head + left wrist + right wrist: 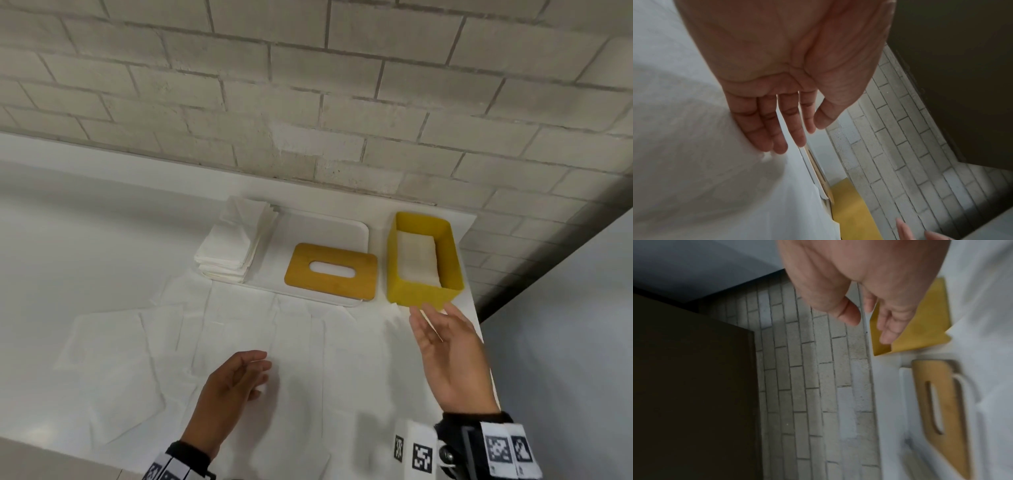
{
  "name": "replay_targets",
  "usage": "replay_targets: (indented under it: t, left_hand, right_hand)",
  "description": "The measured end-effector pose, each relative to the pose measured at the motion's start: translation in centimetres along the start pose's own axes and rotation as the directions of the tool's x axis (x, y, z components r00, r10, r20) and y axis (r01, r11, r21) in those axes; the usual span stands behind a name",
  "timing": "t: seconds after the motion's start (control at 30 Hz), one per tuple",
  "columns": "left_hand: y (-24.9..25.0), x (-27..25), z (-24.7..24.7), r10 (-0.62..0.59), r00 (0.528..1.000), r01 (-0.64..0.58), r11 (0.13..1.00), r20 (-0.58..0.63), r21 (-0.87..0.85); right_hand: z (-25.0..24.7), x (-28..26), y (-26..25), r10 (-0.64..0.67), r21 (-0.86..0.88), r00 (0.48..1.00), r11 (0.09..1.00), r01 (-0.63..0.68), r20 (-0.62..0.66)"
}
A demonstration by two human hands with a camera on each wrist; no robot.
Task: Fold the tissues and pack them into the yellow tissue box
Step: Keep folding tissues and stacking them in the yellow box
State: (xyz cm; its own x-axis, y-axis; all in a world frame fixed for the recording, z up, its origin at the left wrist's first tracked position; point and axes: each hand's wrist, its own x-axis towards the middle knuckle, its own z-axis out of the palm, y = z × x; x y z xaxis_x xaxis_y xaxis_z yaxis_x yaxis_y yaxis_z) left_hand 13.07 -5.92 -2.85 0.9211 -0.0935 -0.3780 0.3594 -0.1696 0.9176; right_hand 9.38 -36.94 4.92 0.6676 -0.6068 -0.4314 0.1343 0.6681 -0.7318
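The yellow tissue box [424, 291] stands open-topped at the back right, with folded white tissue [418, 257] inside. Its wooden slotted lid [330, 270] lies flat to the left on a white tray [356, 233]. A stack of folded tissues [233, 240] sits further left. Several unfolded tissues [239, 329] lie spread across the table front. My right hand [442, 339] hovers empty just in front of the box with relaxed fingers. My left hand [246, 373] hangs low over the spread tissues, fingers straight in the left wrist view [781, 129], holding nothing.
A pale brick wall [308, 102] runs directly behind the table. The table's right edge [478, 308] lies just beside the yellow box, with grey floor beyond it. In the right wrist view the lid [941, 402] and box [920, 331] lie beside my fingers.
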Motion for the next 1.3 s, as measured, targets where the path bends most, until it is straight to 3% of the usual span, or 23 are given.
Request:
replay_targets:
  t: [0.1, 0.17, 0.23, 0.27, 0.33, 0.37, 0.5, 0.67, 0.8, 0.9, 1.13, 1.3]
  left_hand:
    - [0.2, -0.4, 0.5, 0.010, 0.999, -0.011, 1.000, 0.035, 0.013]
    - [0.0, -0.7, 0.7, 0.038, 0.998, -0.041, 0.998, 0.055, 0.055]
    - [-0.3, -0.9, 0.8, 0.061, 0.995, -0.069, 0.993, 0.085, 0.098]
    - [-0.5, -1.1, 1.0, 0.065, 0.993, -0.077, 0.990, 0.100, 0.121]
    - [-0.9, -1.3, 1.3, 0.069, 0.989, -0.090, 0.983, 0.130, 0.160]
    - [-1.1, -1.4, 1.3, 0.076, 0.987, -0.101, 0.979, 0.140, 0.178]
    - [-1.9, -1.8, 0.8, 0.116, 0.989, -0.136, 0.962, 0.096, 0.235]
    - [-2.2, -2.2, -1.8, 0.071, 0.997, -0.067, 0.987, -0.021, 0.145]
    - [-2.3, -2.9, -3.5, 0.040, 0.998, -0.033, 0.991, -0.051, 0.130]
    - [-2.2, -3.1, -4.2, 0.019, 0.997, -0.011, 0.993, -0.069, 0.115]
    - [-1.5, -3.1, -4.0, 0.031, 0.999, -0.029, 0.996, -0.018, 0.088]
    - [-1.4, -2.0, -3.3, 0.006, 0.998, -0.015, 0.986, 0.056, 0.163]
  right_hand:
    - [-2.1, -1.9, 1.6, 0.024, -0.213, 0.999, 0.977, -0.019, 0.022]
    - [-3.1, -2.1, 3.0, 0.078, -0.457, 0.995, 0.888, -0.042, 0.059]
    - [-3.7, -2.0, 4.9, 0.120, -0.725, 0.987, 0.688, -0.008, 0.103]
    - [-3.9, -2.1, 5.8, 0.148, -0.841, 0.980, 0.540, 0.030, 0.131]
    - [-3.5, -2.3, 7.3, 0.197, -0.956, 0.965, 0.270, 0.115, 0.171]
    - [-3.0, -2.4, 7.8, 0.204, -0.966, 0.961, 0.213, 0.145, 0.189]
    - [0.3, -2.7, 10.1, 0.245, -0.962, 0.946, 0.220, 0.160, 0.213]
    - [3.5, -1.8, 13.1, 0.269, -0.970, 0.942, 0.191, 0.150, 0.199]
    - [5.0, -1.2, 14.4, 0.290, -0.965, 0.947, 0.252, 0.066, 0.140]
    - [5.7, -1.1, 15.2, 0.261, -0.955, 0.949, 0.277, 0.104, 0.179]
    - [5.3, -1.4, 13.7, 0.100, -0.887, 0.927, 0.344, 0.308, 0.361]
    - [3.0, -0.7, 10.5, 0.075, -0.856, 0.929, 0.421, 0.299, 0.361]
